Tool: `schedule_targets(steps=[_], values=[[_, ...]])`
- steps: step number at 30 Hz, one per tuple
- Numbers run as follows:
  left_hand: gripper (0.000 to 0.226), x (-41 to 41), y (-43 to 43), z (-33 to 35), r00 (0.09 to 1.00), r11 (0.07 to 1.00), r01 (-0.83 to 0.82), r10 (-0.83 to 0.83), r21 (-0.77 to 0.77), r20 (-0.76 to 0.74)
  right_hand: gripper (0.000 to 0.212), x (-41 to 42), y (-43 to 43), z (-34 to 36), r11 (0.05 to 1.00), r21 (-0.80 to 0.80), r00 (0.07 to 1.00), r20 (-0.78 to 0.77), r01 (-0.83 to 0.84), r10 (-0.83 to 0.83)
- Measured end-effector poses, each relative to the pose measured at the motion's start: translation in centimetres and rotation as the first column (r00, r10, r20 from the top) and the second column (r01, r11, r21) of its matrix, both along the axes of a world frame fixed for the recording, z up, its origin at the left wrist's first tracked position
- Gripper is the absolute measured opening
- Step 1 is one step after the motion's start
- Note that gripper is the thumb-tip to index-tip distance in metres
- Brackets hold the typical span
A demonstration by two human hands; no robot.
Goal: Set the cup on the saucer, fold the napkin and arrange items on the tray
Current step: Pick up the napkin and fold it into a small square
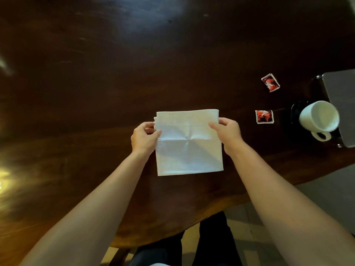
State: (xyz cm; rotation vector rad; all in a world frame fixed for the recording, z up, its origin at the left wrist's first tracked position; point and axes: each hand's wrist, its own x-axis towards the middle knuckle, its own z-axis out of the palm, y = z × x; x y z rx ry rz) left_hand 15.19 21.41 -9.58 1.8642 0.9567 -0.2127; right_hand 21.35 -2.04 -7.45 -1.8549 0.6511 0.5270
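A white napkin [189, 148] lies in the middle of the dark wooden table [96, 73], with crease lines across it and its far edge folded over. My left hand [144, 137] pinches its left edge and my right hand [226, 131] pinches its right edge, both near the far side. At the right, a white cup [318, 117] stands on a dark saucer [294, 112], handle toward me. The grey tray [342, 93] lies just behind the cup at the right edge, partly cut off by the frame.
Two red and white sachets lie on the table right of the napkin: one [264, 116] beside the saucer, one [270, 82] farther back. The table's near edge runs diagonally below my arms, with my dark trousers [211, 242] and the floor beyond it.
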Motion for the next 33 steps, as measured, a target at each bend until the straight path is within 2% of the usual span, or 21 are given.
schedule_targets(steps=[3, 5, 7, 8, 10, 12, 13, 15, 16, 18, 20, 21, 23, 25, 27, 31, 33], values=[[0.069, 1.2, 0.1, 1.1, 0.997, 0.995, 0.072, -0.075, 0.072, 0.036, 0.015, 0.4, 0.0, 1.9, 0.966, 0.222, 0.991, 0.007, -0.131, 0.133], [0.095, 1.4, 0.2, 2.3, 0.954, 0.957, 0.249, -0.269, 0.150, 0.132, 0.019, 0.2, -0.3, 3.3, 0.892, 0.339, 0.952, 0.036, -0.299, 0.305], [0.100, 1.1, 0.3, 3.9, 0.838, 0.841, 0.487, -0.526, 0.235, 0.146, 0.026, -0.1, -1.0, 4.6, 0.770, 0.476, 0.883, 0.031, -0.426, 0.469], [0.091, 0.8, 0.4, 4.7, 0.764, 0.756, 0.593, -0.637, 0.277, 0.101, 0.025, -0.2, -1.4, 5.1, 0.703, 0.542, 0.842, 0.017, -0.460, 0.539], [0.057, 0.1, 0.7, 6.0, 0.658, 0.626, 0.726, -0.753, 0.284, -0.021, 0.017, -0.4, -2.2, 5.9, 0.611, 0.637, 0.780, -0.026, -0.469, 0.626], [0.023, -0.8, 1.5, 7.0, 0.633, 0.623, 0.773, -0.768, 0.121, -0.094, 0.014, -0.5, -3.2, 6.5, 0.575, 0.676, 0.746, -0.055, -0.461, 0.663], [0.014, -1.3, 1.9, 7.3, 0.625, 0.627, 0.778, -0.770, 0.027, -0.126, 0.013, -0.6, -3.8, 6.7, 0.571, 0.693, 0.746, -0.072, -0.440, 0.662], [0.006, -2.2, 3.0, 7.7, 0.617, 0.634, 0.765, -0.771, -0.108, -0.155, 0.009, -0.7, -4.7, 6.6, 0.587, 0.732, 0.784, -0.118, -0.346, 0.610], [0.005, -2.3, 3.5, 7.6, 0.653, 0.668, 0.728, -0.745, -0.155, -0.140, 0.016, -0.6, -4.9, 6.4, 0.614, 0.733, 0.816, -0.143, -0.294, 0.561], [0.006, -2.1, 3.8, 7.0, 0.796, 0.793, 0.574, -0.599, -0.205, -0.089, 0.029, 0.0, -4.6, 5.2, 0.723, 0.657, 0.898, -0.160, -0.213, 0.409], [0.006, -1.2, 3.3, 5.4, 0.919, 0.902, 0.368, -0.390, -0.223, -0.059, 0.024, 1.0, -3.3, 3.7, 0.869, 0.472, 0.972, -0.090, -0.151, 0.218], [0.007, -0.6, 2.8, 4.5, 0.957, 0.937, 0.265, -0.285, -0.229, -0.056, 0.024, 1.5, -2.6, 2.9, 0.928, 0.355, 0.988, -0.052, -0.115, 0.142], [0.024, 0.2, 2.1, 2.8, 0.993, 0.970, 0.075, -0.093, -0.230, -0.069, 0.036, 2.2, -1.8, 0.8, 0.989, 0.121, 0.997, -0.005, -0.079, 0.080], [0.044, 0.4, 1.8, 1.4, 0.997, 0.980, -0.041, 0.026, -0.194, -0.077, 0.050, 2.4, -1.7, -0.9, 0.986, -0.112, 0.991, 0.018, -0.127, 0.130], [0.051, -0.2, 1.5, 0.8, 0.997, 0.990, -0.049, 0.040, -0.132, -0.067, 0.057, 1.8, -1.9, -1.5, 0.941, -0.260, 0.971, 0.040, -0.216, 0.234], [0.051, -3.1, -0.1, 0.4, 0.992, 0.995, 0.094, -0.092, 0.024, -0.086, 0.061, -0.3, -2.7, -1.8, 0.864, -0.379, 0.932, 0.005, -0.333, 0.361], [0.053, -4.7, -1.2, 0.4, 0.983, 0.980, 0.182, -0.180, 0.085, -0.035, 0.061, -1.1, -3.2, -1.9, 0.842, -0.377, 0.913, -0.019, -0.385, 0.408]])
